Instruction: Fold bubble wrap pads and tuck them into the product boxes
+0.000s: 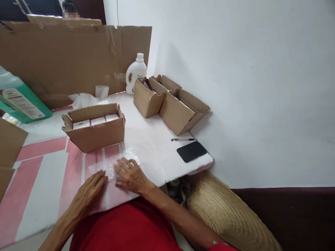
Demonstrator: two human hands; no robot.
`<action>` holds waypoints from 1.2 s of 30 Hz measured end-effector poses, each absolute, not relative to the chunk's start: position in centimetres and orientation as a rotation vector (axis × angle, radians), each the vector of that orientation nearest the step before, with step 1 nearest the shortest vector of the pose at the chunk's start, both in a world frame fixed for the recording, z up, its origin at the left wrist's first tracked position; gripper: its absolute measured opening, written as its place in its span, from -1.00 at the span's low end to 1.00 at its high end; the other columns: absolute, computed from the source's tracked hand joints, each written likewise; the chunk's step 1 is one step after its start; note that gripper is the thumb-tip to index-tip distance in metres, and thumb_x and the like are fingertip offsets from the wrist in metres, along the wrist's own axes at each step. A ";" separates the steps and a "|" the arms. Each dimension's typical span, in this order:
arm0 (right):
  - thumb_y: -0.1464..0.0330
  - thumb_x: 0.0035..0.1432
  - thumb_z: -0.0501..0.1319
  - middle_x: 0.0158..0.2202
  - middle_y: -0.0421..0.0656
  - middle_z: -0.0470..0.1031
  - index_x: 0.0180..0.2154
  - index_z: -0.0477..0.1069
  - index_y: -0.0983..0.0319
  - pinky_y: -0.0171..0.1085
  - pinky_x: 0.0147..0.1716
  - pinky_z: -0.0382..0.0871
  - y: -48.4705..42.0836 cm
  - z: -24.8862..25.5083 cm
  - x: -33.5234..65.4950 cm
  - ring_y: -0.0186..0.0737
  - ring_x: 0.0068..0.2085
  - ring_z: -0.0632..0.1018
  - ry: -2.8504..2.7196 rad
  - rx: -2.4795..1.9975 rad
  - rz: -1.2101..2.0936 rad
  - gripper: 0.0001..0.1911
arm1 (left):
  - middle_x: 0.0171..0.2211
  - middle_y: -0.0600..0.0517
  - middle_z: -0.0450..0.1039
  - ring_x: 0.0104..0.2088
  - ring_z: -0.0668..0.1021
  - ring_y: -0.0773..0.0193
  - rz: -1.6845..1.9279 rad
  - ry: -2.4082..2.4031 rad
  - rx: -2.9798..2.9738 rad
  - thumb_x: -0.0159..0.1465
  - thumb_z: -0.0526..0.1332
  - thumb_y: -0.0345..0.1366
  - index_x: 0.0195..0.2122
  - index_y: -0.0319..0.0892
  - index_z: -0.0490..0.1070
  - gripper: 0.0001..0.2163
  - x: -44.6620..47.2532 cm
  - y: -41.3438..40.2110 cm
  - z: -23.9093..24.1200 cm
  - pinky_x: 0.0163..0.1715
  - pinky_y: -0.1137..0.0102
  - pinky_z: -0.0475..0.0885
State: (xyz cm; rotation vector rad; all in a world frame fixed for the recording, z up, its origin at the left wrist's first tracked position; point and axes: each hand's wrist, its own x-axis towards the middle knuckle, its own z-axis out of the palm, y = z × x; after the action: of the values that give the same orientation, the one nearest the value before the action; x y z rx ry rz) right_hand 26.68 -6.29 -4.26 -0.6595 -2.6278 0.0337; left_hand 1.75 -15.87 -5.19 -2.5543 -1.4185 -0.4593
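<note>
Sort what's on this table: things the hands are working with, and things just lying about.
In hand: left hand and right hand, both flat on the bubble wrap sheet; open carton of white boxes just behind it.

Lying about: pen, black phone, white bottle, green bottle, two cartons by the wall, straw hat.

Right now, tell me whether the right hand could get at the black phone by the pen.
Probably yes. The right hand lies flat on the bubble wrap, and only bare tabletop separates it from the black phone.
</note>
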 end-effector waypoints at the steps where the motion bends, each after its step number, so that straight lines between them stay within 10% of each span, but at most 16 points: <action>1: 0.23 0.44 0.11 0.04 0.07 0.54 0.07 0.43 0.31 -0.04 -0.05 0.36 -7.1 -4.2 25.8 0.01 0.07 0.48 -2.640 -0.537 0.011 -0.66 | 0.11 -0.16 0.53 0.15 0.55 0.11 -0.505 -1.442 -2.546 0.37 0.03 -0.46 0.11 -0.17 0.43 -0.66 1.9 -15.9 -5.1 0.09 0.23 0.54; 5: 0.48 0.40 0.09 -0.29 -0.08 0.52 -0.29 0.47 0.28 -0.16 -0.30 0.29 -9.5 -4.2 22.9 -0.12 -0.20 0.47 -2.620 -0.417 -0.022 -0.79 | 0.01 -0.12 0.58 0.04 0.61 0.18 -0.669 -1.553 -2.541 0.38 0.08 -0.40 0.03 -0.17 0.45 -0.74 2.7 -15.7 -3.8 0.04 0.30 0.56; 12: 0.46 0.37 0.12 -0.38 -0.11 0.47 -0.26 0.46 0.27 -0.20 -0.42 0.23 -9.9 -4.5 22.1 -0.14 -0.32 0.44 -2.416 -0.617 0.007 -0.83 | -0.18 -0.02 0.61 -0.18 0.65 0.25 -0.938 -1.822 -2.577 0.37 0.14 -0.25 -0.07 -0.11 0.47 -0.83 3.8 -15.6 -1.3 -0.13 0.39 0.59; 18: 0.43 0.38 0.09 -0.30 -0.13 0.56 -0.21 0.47 0.22 -0.29 -0.23 0.40 -10.9 -4.1 26.9 -0.22 -0.26 0.53 -1.989 -0.817 0.788 -0.82 | 0.11 -0.08 0.54 0.09 0.59 0.04 -0.997 -2.076 -2.521 0.12 0.41 0.07 0.22 -0.02 0.36 -0.34 3.7 -16.9 -0.2 0.06 0.18 0.55; 23: 0.27 0.33 0.20 -0.35 -0.22 0.51 -0.28 0.47 0.21 -0.34 -0.29 0.35 -11.9 -3.4 30.3 -0.27 -0.31 0.51 -1.588 -1.127 1.222 -0.83 | -0.19 0.01 0.66 -0.17 0.68 0.15 -1.242 -2.346 -2.428 0.21 0.31 0.05 -0.13 -0.06 0.56 -0.66 5.2 -15.7 -0.6 -0.12 0.32 0.60; 36: 0.48 0.27 0.19 -0.31 -0.14 0.43 -0.36 0.39 0.18 -0.22 -0.22 0.40 -11.6 -3.5 30.8 -0.15 -0.21 0.48 -1.815 -1.269 0.655 -0.85 | -0.35 0.04 0.61 -0.36 0.61 0.26 -1.268 -2.370 -2.389 0.33 0.18 -0.01 -0.24 -0.11 0.52 -0.72 9.2 -14.5 -1.6 -0.34 0.40 0.52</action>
State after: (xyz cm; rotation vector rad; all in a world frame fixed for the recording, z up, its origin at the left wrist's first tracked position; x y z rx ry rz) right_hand 30.82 -11.56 -3.50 -1.2691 -1.8153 0.6555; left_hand 9.24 -14.47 -1.60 -2.3892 -2.3696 -1.2678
